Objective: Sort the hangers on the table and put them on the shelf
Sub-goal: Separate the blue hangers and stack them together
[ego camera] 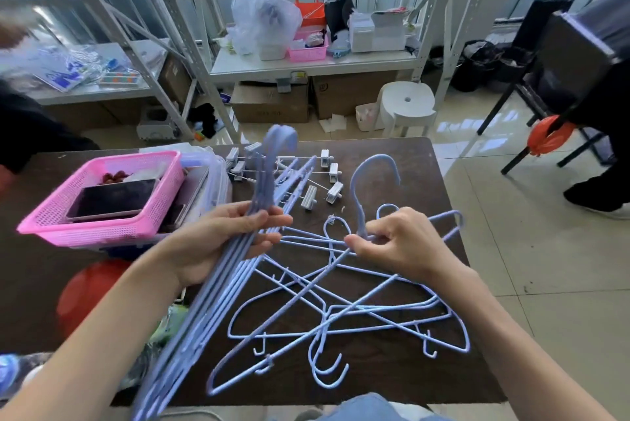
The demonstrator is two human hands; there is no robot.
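Observation:
My left hand (pixel 225 236) grips a bundle of several light-blue hangers (pixel 262 182), their hooks stacked together and pointing up and away. My right hand (pixel 399 243) pinches the neck of one more blue hanger (pixel 361 189), whose hook stands up above the dark table (pixel 426 175). A tangled pile of several blue wire hangers (pixel 341 315) lies on the table under and in front of my hands. White clip hangers (pixel 324 178) lie behind them. The white metal shelf (pixel 306 63) stands beyond the table.
A pink basket (pixel 102 195) with dark items sits on the table's left, on a clear plastic box (pixel 211 182). A red round object (pixel 88 291) is at lower left. A white stool (pixel 405 107) and cardboard boxes (pixel 272 103) stand by the shelf. A person in black (pixel 596 182) is at right.

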